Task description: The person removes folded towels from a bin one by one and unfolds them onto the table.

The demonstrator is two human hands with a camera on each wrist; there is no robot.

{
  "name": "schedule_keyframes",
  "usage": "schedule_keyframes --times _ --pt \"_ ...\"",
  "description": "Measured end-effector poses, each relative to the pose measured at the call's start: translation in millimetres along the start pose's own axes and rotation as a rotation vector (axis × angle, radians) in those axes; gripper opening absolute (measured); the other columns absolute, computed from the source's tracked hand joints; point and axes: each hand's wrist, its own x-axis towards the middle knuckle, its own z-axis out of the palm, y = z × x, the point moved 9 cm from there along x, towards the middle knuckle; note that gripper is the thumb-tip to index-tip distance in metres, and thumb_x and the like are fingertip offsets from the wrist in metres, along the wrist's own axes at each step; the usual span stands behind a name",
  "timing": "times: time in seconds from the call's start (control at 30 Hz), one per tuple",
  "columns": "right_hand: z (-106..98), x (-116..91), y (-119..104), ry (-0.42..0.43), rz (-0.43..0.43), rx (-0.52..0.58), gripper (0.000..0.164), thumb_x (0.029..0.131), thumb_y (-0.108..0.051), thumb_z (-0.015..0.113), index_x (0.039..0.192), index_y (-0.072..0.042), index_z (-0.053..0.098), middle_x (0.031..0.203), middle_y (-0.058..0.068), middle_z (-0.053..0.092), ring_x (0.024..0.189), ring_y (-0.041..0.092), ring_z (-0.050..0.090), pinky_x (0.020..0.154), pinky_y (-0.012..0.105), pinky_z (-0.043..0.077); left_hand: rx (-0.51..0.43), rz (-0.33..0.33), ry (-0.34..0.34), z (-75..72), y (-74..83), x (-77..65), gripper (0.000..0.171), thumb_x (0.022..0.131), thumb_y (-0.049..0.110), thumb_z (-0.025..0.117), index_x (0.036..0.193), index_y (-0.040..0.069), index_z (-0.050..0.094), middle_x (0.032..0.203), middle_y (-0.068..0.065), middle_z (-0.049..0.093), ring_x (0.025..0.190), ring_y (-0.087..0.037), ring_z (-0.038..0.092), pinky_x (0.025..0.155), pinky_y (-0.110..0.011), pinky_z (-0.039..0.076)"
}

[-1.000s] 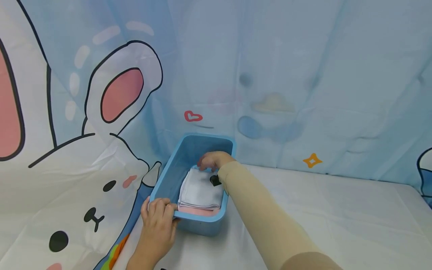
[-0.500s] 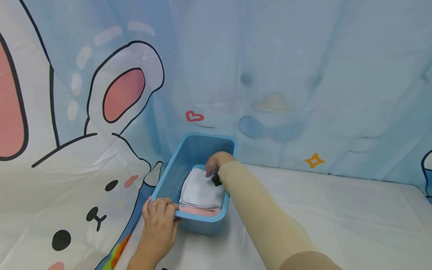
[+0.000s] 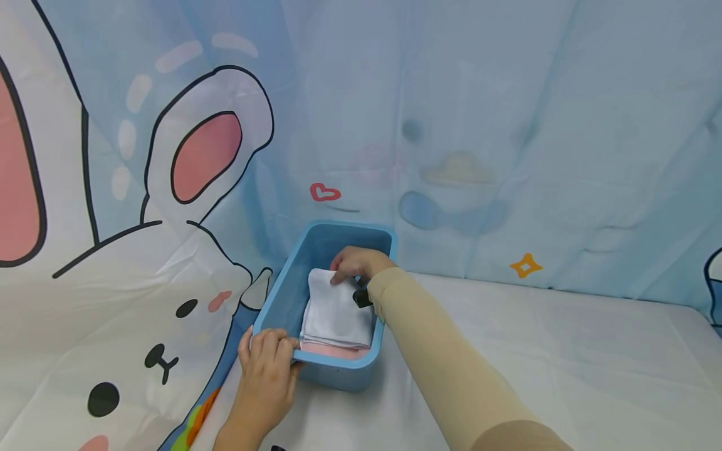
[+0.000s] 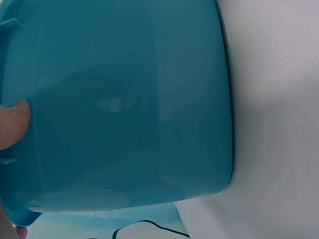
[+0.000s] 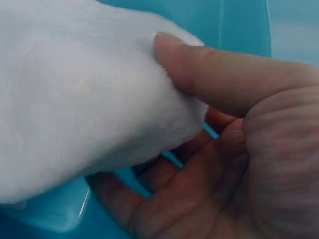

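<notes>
Pinching the far edge of the white cloth (image 3: pixel 337 316) inside the bin (image 3: pixel 334 378), your right hand (image 3: pixel 359 262) has its thumb on top of the fabric and its fingers underneath. That edge is raised off the bin's floor, while the rest of the cloth lies folded toward the bin's near end. Poking out from under it, by the bin's near wall, is a strip of pink cloth (image 3: pixel 334 351).

Your left hand (image 3: pixel 266 374) grips the bin's near left corner, fingers hooked over the rim and thumb against the outer wall below it. Your right sleeve (image 3: pixel 445 357) crosses above the bin's right rim, with a small black piece (image 3: pixel 362 299) at your wrist. Under the bin is a white sheet (image 3: pixel 541 357); behind it hangs a blue backdrop (image 3: pixel 564 156), and left of it is a printed rabbit (image 3: pixel 141 300).
</notes>
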Motion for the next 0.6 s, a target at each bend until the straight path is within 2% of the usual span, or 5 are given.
schedule_keyframes --times 0.17,0.33,0.47,0.6 --pt "2.0 -0.5 -3.7 -0.006 -0.031 0.059 0.017 0.097 -0.023 0.079 0.113 -0.015 0.080 0.120 0.007 0.071 0.110 0.027 0.065 0.103 0.050 0.060 0.001 -0.010 -0.012 1.3 -0.6 -0.6 0.044 0.081 0.011 0.094 0.112 0.011 0.064 0.118 -0.010 0.061 0.123 -0.034 0.050 0.119 -0.072 0.021" --pt "2.2 -0.7 -3.8 -0.006 -0.027 0.034 0.020 0.098 -0.026 0.079 0.115 -0.015 0.078 0.120 0.006 0.070 0.110 0.026 0.064 0.103 0.047 0.059 0.004 -0.018 -0.019 2.5 -1.5 -1.6 0.043 0.082 0.012 0.094 0.112 0.012 0.064 0.118 -0.009 0.060 0.123 -0.034 0.050 0.120 -0.071 0.020" --pt "3.0 -1.5 -3.2 -0.028 -0.024 0.000 0.022 0.100 -0.029 0.077 0.118 -0.015 0.076 0.123 0.006 0.069 0.114 0.026 0.062 0.106 0.046 0.056 0.004 -0.002 0.004 2.4 -1.9 -1.5 0.044 0.081 0.012 0.094 0.112 0.011 0.064 0.117 -0.010 0.061 0.122 -0.034 0.050 0.120 -0.071 0.021" --pt "3.5 -1.9 -0.6 -0.039 -0.001 0.033 0.027 0.099 -0.030 0.078 0.121 -0.015 0.076 0.129 0.006 0.066 0.120 0.027 0.059 0.109 0.047 0.054 0.000 0.018 0.028 1.9 -1.6 -1.3 0.043 0.080 0.011 0.094 0.110 0.010 0.063 0.115 -0.011 0.061 0.120 -0.035 0.051 0.118 -0.072 0.022"
